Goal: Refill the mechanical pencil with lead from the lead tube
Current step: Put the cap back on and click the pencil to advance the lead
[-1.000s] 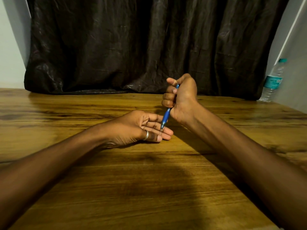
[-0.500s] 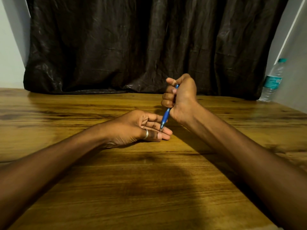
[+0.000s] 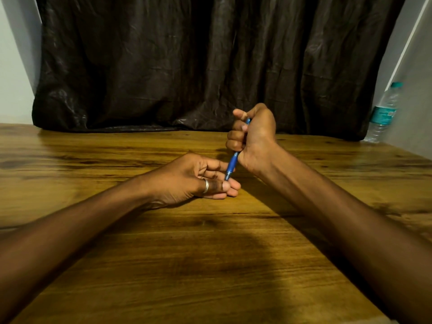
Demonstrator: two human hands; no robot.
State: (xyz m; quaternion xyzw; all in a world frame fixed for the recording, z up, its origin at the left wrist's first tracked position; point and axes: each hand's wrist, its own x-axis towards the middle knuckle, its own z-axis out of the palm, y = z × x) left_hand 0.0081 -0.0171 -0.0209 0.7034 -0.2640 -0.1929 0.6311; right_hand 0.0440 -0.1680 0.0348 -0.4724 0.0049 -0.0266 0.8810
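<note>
- The right hand (image 3: 253, 134), just right of the frame's centre, is closed in a fist around the blue mechanical pencil (image 3: 232, 163), thumb up over its top end, tip pointing down and to the left.
- The left hand (image 3: 191, 180) rests on the worktop (image 3: 210, 265) at centre frame, fingers loosely curled, a ring (image 3: 206, 185) on the thumb. The pencil tip sits at, or right against, its fingertips (image 3: 230, 187); whether they pinch a lead there is too small to tell.
- The lead tube is not visible anywhere; it may be hidden inside the left hand, or out of frame.
- Judged from this pose, the refill looks to be in a late step: the thumb on the top end suggests clicking or checking the tip. Whether lead is already loaded cannot be seen.
- What may be left: confirm that lead feeds out, and close up the lead tube.
- Around: a dark curtain (image 3: 210, 61) fills the upper frame, and a water bottle (image 3: 384, 113) stands at the far right edge, well apart from both hands.
- Nothing lies between the hands or in their way.
</note>
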